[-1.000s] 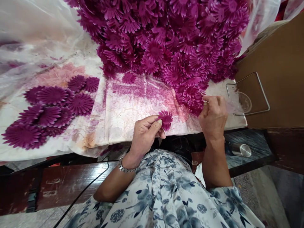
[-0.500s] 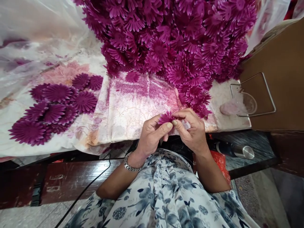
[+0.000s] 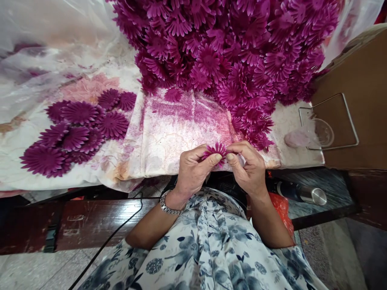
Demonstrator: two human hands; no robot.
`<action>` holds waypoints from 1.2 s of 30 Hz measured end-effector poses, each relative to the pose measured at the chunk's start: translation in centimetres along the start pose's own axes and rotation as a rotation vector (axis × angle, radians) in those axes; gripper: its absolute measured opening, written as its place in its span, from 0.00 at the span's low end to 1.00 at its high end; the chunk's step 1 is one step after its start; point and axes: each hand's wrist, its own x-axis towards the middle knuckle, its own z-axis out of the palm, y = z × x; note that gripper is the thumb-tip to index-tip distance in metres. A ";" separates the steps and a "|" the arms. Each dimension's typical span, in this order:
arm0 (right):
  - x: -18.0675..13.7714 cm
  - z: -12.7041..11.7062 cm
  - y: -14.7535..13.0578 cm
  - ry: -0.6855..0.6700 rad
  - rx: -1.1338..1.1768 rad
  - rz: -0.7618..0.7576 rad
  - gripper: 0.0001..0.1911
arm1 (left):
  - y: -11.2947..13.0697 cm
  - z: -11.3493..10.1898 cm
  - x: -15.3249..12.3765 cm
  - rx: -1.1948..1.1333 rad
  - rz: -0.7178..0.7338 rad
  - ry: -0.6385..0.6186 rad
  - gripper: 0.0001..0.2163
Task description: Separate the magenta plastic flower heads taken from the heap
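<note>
A small purple fabric flower (image 3: pixel 215 150) is pinched between the fingertips of both my hands at the near edge of the stained white cloth (image 3: pixel 169 137). My left hand (image 3: pixel 192 171), with a metal watch at the wrist, holds its left side. My right hand (image 3: pixel 249 167) holds its right side. Just beyond my right hand begins a big heap of purple flowers (image 3: pixel 229 52) that fills the back of the table. A group of flat, larger purple flowers (image 3: pixel 75 131) lies on the cloth at the left.
A brown cardboard box (image 3: pixel 353 92) stands at the right with a wire frame (image 3: pixel 329 121) and a clear round lid (image 3: pixel 322 133) against it. A steel flask (image 3: pixel 305 193) lies below the table edge. A black cable (image 3: pixel 121 229) runs over the dark wooden bench.
My right hand left the edge of the heap and came in to meet my left hand at the flower. Both hands now hold it together.
</note>
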 end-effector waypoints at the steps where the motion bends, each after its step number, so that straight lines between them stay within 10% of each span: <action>1: -0.1 0.0 0.0 0.031 0.004 0.000 0.04 | 0.1 0.0 0.0 0.005 -0.002 -0.001 0.12; 7: -0.3 -0.1 -0.4 0.152 0.006 -0.035 0.03 | 0.2 0.1 0.0 0.012 -0.001 0.011 0.14; 23: 0.4 -0.3 -0.9 -0.168 0.244 0.060 0.02 | 0.1 -0.8 -0.1 0.184 0.142 -0.176 0.20; 36: -1.0 1.7 0.1 0.204 0.463 0.302 0.05 | -1.1 -0.7 -0.2 0.096 0.173 -0.201 0.10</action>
